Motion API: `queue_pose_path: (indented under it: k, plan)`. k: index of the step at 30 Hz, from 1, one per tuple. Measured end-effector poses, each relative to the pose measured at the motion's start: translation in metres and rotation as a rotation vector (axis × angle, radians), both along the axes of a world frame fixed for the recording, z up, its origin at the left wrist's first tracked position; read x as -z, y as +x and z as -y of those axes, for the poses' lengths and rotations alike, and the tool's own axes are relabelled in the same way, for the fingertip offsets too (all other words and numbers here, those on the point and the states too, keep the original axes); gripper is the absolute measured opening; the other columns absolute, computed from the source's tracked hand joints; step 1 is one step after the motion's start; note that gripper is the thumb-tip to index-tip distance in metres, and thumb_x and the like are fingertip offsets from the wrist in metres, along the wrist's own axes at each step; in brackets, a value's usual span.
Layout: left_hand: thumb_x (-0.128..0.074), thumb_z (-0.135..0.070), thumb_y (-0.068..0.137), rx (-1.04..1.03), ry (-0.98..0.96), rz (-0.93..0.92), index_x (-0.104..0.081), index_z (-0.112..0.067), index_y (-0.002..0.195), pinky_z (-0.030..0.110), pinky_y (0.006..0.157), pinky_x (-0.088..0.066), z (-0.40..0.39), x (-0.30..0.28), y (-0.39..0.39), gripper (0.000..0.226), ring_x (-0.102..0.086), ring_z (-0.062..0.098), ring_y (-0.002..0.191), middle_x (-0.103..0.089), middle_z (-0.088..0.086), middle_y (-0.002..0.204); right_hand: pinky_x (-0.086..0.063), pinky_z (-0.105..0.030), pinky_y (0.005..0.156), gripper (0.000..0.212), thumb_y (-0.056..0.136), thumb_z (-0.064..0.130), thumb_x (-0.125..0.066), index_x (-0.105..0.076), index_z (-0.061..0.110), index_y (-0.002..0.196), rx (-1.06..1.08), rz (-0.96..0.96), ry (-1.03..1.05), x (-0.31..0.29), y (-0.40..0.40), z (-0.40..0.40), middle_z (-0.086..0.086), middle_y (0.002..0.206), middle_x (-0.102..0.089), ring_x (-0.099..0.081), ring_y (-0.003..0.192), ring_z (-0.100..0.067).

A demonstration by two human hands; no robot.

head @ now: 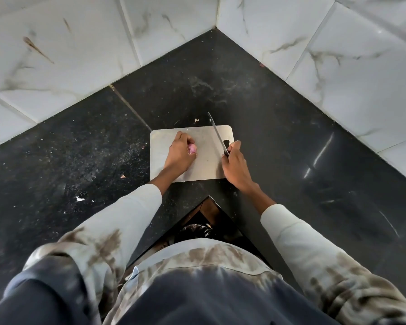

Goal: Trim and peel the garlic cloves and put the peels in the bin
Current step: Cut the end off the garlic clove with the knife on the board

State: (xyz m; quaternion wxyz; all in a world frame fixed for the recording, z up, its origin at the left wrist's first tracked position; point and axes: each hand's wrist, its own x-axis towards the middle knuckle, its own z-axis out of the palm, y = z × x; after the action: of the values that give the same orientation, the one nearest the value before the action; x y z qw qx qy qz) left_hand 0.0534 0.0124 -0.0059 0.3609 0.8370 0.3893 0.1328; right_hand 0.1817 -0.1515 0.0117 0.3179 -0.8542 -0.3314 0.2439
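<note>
Pinching a pink clove on the board, the left hand steadies it; the right hand grips the knife, blade lifted, probably for trimming.

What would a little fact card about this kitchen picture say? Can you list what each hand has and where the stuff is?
place: black counter in a corner of white tiled walls
board: metal cutting board flat on the counter
left hand: closed on a pinkish garlic clove, over the board
right hand: grips a knife, blade pointing away, tilted above the board
scraps: small peel bits on the counter
bin: dark bag below the counter edge
</note>
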Motion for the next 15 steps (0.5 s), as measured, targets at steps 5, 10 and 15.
queue_pose_path:
  k: [5,10,15]
  plan:
    - [-0.082,-0.013,0.091,0.011,-0.017,0.008,-0.072,-0.014,0.122,0.03,0.104,-0.054,0.0,0.007,-0.002,0.033,-0.063,0.019,0.115,-0.063,0.005,0.132,-0.057,-0.036,0.075,0.035,0.109,0.021,-0.051,-0.029,0.01,0.134,-0.036,-0.095,-0.003,0.003,-0.02,-0.011,-0.008,0.119,-0.059,-0.067,0.099,-0.025]
    - [-0.076,-0.021,0.098,0.02,-0.009,0.009,-0.073,-0.011,0.132,0.032,0.107,-0.054,-0.001,0.014,-0.007,0.036,-0.064,0.02,0.116,-0.062,0.006,0.134,-0.052,-0.042,0.073,0.026,0.11,0.03,-0.047,-0.034,0.011,0.121,0.008,-0.203,0.053,0.002,-0.034,-0.016,-0.004,0.099,-0.058,-0.067,0.088,-0.028]
    - [-0.073,-0.02,0.1,0.011,0.009,0.019,-0.071,-0.009,0.137,0.032,0.108,-0.053,0.001,0.015,-0.012,0.038,-0.065,0.021,0.117,-0.064,0.006,0.135,-0.052,-0.052,0.075,0.015,0.113,0.026,-0.038,-0.035,0.014,0.122,0.028,-0.239,0.086,0.003,-0.04,-0.019,0.001,0.093,-0.057,-0.066,0.085,-0.026]
